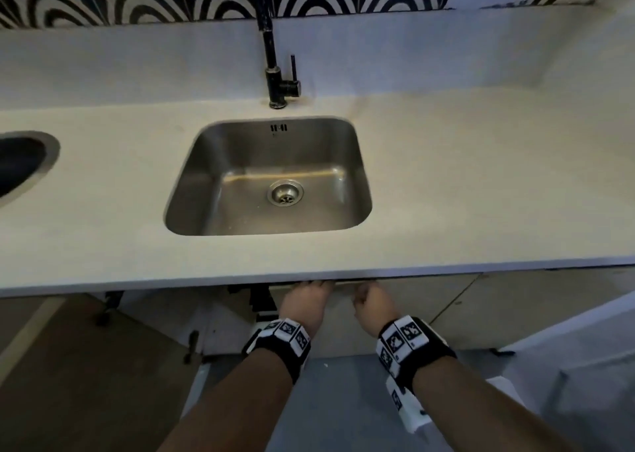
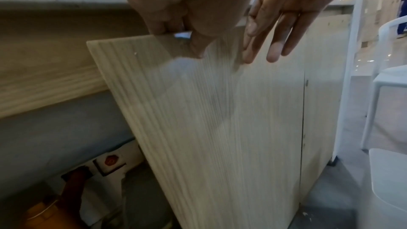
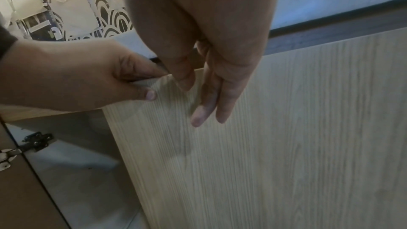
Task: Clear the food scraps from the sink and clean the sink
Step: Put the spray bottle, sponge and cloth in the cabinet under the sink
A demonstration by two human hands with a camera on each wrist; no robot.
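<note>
The stainless steel sink (image 1: 206, 163) is set in the white countertop, and I see no scraps around its drain (image 1: 285, 193). A black faucet (image 1: 275, 73) stands behind it. Both hands are below the counter's front edge. My left hand (image 1: 305, 300) grips the top edge of a pale wood cabinet door (image 2: 220, 128), thumb on the front and fingers behind. My right hand (image 1: 372, 302) is just to its right, its straight fingers (image 3: 204, 104) pointing down against the door's face (image 3: 286, 145) and holding nothing.
A dark round basin (image 1: 20, 166) sits in the countertop (image 1: 481, 194) at far left. The door beside it hangs open on its hinge (image 3: 35, 141). Inside the cabinet are a white package (image 2: 110, 161) and brown items. A white chair (image 2: 385, 93) stands to the right.
</note>
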